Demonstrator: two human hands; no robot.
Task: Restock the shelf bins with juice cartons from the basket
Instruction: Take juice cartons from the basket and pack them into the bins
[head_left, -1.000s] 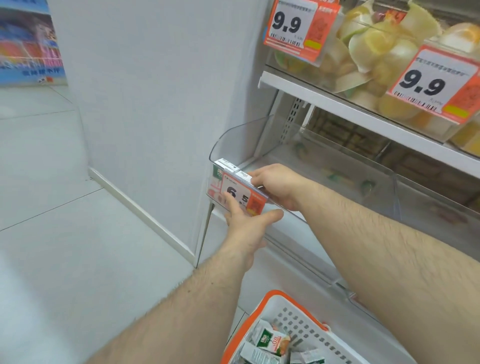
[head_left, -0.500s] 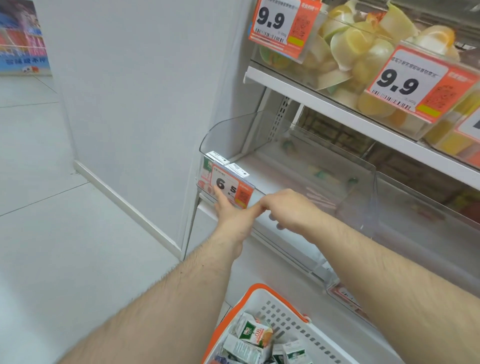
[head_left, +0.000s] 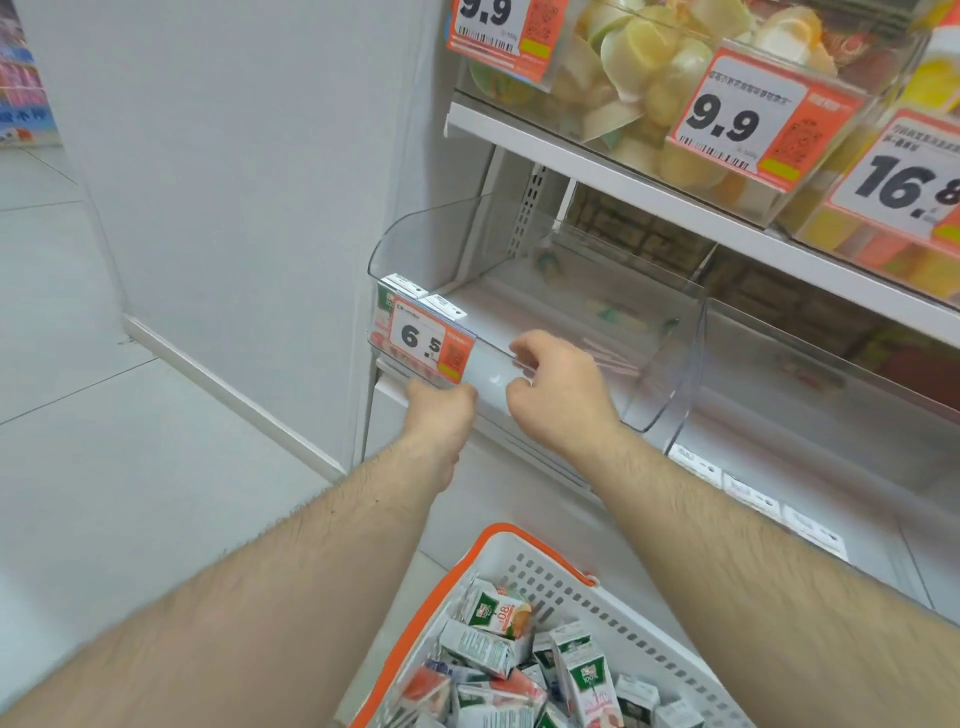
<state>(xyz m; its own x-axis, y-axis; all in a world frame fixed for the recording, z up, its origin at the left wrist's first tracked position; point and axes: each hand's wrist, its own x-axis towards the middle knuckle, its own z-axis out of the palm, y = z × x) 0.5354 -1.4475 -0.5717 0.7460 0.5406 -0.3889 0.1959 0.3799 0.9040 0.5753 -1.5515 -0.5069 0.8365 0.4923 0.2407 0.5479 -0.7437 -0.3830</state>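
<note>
While cartons (head_left: 540, 670) fill the basket (head_left: 613, 608), hands (head_left: 558, 392) grip bin rim (head_left: 493, 349).

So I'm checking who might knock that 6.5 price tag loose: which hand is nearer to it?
Left. The left hand sits just under the 6.5 price tag, at its lower right corner. The right hand grips the clear bin's front edge, off to the tag's right.

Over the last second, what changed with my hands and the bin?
The right hand drew back from the two cartons in the clear bin to its front edge. The left hand slid from the price tag to just under it. Cartons and basket stayed put.
</note>
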